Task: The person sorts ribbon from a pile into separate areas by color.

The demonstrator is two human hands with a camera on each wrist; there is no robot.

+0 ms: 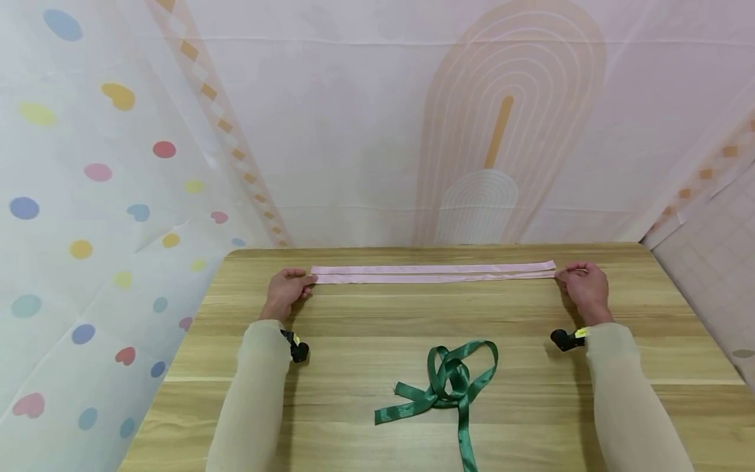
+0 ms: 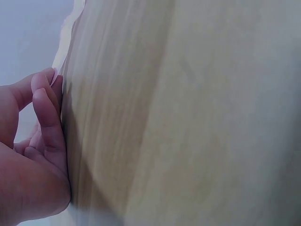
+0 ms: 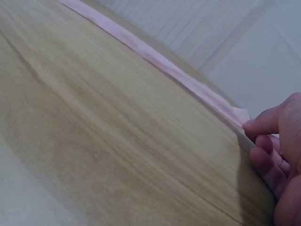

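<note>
A long pink ribbon [image 1: 433, 273] lies folded into two parallel strips along the far part of the wooden table [image 1: 377, 321]. My left hand [image 1: 305, 280] pinches its left end, fingers curled against the tabletop. My right hand [image 1: 561, 274] pinches its right end. The left wrist view shows my left hand [image 2: 44, 101] with the pale ribbon edge [image 2: 63, 52] just past the fingertips. In the right wrist view the pink ribbon [image 3: 155, 59] runs away from my right hand [image 3: 263, 129], whose fingertip touches its end.
A dark green ribbon [image 1: 448, 383] lies loosely knotted near the front middle of the table, one tail running off the near edge. Printed cloth backdrops [image 1: 354, 131] hang close behind and to both sides of the table.
</note>
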